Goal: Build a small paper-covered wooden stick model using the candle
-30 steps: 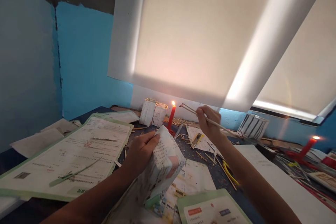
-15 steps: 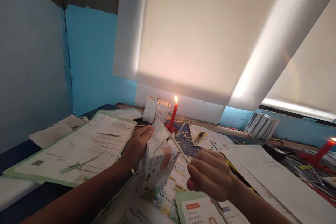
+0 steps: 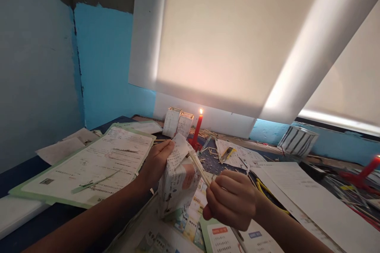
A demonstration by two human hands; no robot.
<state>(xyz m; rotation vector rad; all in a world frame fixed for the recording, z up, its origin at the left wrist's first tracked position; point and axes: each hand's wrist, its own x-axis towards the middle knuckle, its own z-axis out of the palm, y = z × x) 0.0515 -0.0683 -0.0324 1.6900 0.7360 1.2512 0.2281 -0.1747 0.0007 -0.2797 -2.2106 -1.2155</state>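
Observation:
My left hand [image 3: 157,164] is closed on the upper left side of a box covered in printed paper [image 3: 178,185], which is tilted, with a loose paper flap at its top. In a fist, my right hand [image 3: 231,199] grips a thin pale stick [image 3: 202,168]. The stick's far end meets the box's upper edge by the flap; its other end sticks out below my fist. Just beyond the box, a lit red candle [image 3: 197,130] stands upright in a red holder. My right palm is hidden.
Two small paper-covered boxes [image 3: 177,123] stand behind, left of the candle. A green-edged sheet [image 3: 97,162] lies left. A yellow cutter [image 3: 228,154], scattered short sticks and white paper [image 3: 314,193] lie right. A second red candle [image 3: 366,168] is at the far right.
My right hand has moved slightly left and down, and the stick has shifted a little along the box's edge. My left hand still holds the box. The view has shifted slightly.

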